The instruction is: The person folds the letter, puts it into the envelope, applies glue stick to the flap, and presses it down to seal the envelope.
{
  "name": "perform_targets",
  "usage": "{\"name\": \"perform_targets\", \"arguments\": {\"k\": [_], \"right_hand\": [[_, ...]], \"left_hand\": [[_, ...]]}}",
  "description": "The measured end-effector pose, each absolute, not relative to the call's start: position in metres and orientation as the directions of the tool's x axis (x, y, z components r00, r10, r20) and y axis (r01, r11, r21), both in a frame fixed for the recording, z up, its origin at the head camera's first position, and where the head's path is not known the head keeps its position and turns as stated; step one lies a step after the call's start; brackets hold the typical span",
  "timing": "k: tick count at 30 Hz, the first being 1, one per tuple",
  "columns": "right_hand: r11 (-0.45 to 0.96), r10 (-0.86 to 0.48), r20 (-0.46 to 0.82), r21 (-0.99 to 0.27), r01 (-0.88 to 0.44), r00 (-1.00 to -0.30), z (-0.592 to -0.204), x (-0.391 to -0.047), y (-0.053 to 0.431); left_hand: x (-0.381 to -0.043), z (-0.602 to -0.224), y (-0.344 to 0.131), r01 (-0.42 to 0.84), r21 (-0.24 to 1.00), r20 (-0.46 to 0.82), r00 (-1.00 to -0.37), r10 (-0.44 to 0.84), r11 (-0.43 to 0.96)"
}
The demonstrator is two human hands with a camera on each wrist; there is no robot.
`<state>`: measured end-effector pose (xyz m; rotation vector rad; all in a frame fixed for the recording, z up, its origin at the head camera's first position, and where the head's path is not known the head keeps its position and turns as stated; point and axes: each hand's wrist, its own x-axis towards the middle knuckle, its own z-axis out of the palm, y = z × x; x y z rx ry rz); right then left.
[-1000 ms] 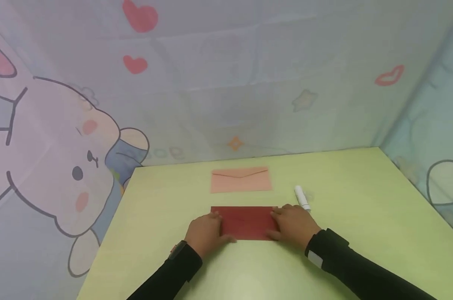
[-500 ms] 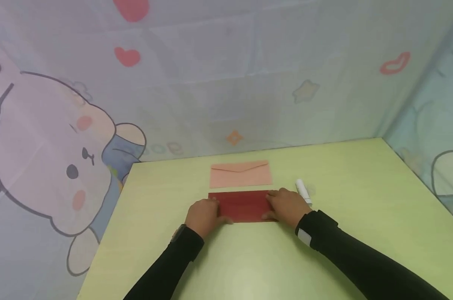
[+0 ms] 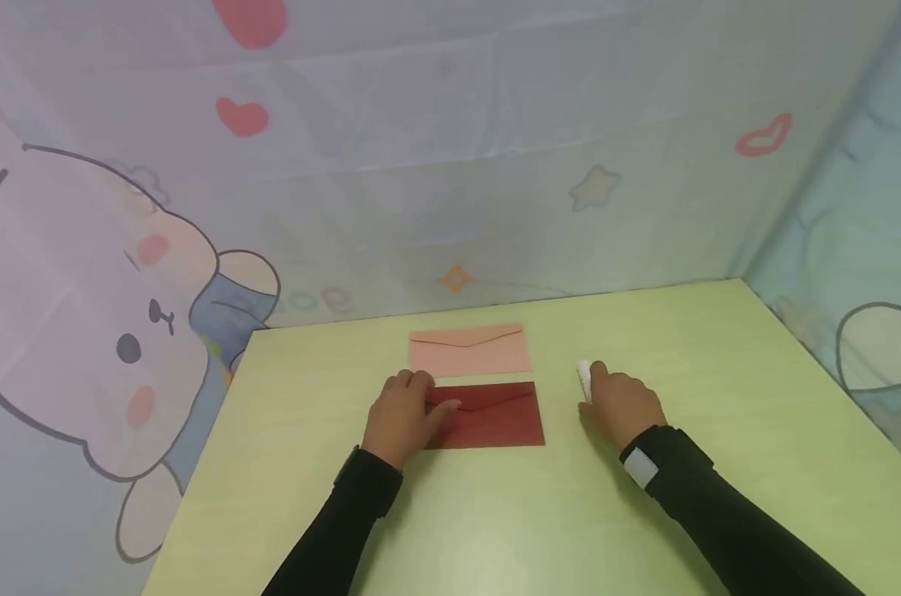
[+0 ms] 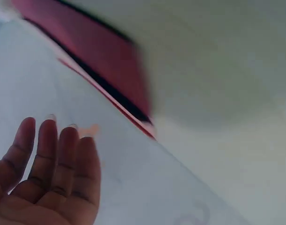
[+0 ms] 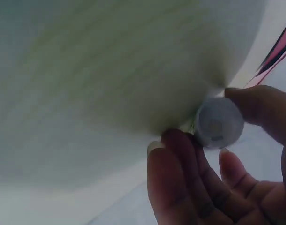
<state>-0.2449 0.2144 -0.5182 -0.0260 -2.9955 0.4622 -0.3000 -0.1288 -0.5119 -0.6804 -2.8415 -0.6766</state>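
A dark red envelope [image 3: 495, 426] lies flap side up in the middle of the table, its pointed flap edge visible. My left hand [image 3: 402, 418] is at its left end, covering that corner, with the thumb stretched over the paper. In the left wrist view the fingers [image 4: 63, 164] are loosely bent, with nothing between them. Over to the right, my right hand [image 3: 625, 406] holds a white glue stick [image 3: 585, 377]. From the right wrist, the round end of the glue stick [image 5: 219, 123] appears between thumb and fingers, close over the table.
Behind the red envelope lies a pink envelope [image 3: 469, 356], also flap side up. The pale yellow-green table [image 3: 495, 530] reaches back to a printed cloth wall [image 3: 391, 190] with hearts and a cartoon animal. Another cloth [image 3: 853, 223] hangs along the right side.
My right hand has left the red envelope's right end and moved right onto the glue stick. The red envelope's flap edge now shows. The left hand stays at the envelope's left end.
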Motion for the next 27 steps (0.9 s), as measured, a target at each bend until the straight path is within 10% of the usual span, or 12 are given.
{"name": "perform_targets", "arguments": {"k": [7,11,16,27], "right_hand": [[0.693,0.041,0.011,-0.721,0.021,-0.999,-0.514,-0.240,0.202],[0.192,-0.131,-0.050,-0.981,0.024,-0.990,-0.518,-0.232,0.164],[-0.177,-0.374,-0.035,-0.978,0.108,-0.927,-0.531,-0.221,0.131],[-0.187,-0.353,-0.051,-0.975,0.123,-0.934,-0.540,-0.225,0.119]], "left_hand": [[-0.282,-0.504,-0.107,0.221,0.886,-0.026,-0.856,0.517,0.409],[-0.273,-0.507,-0.095,0.001,0.982,-0.114,-0.800,0.590,0.190],[-0.270,-0.507,-0.089,-0.078,0.996,-0.093,-0.803,0.589,0.051],[-0.276,-0.505,-0.095,-0.136,0.991,-0.108,-0.872,0.478,-0.022]]}}
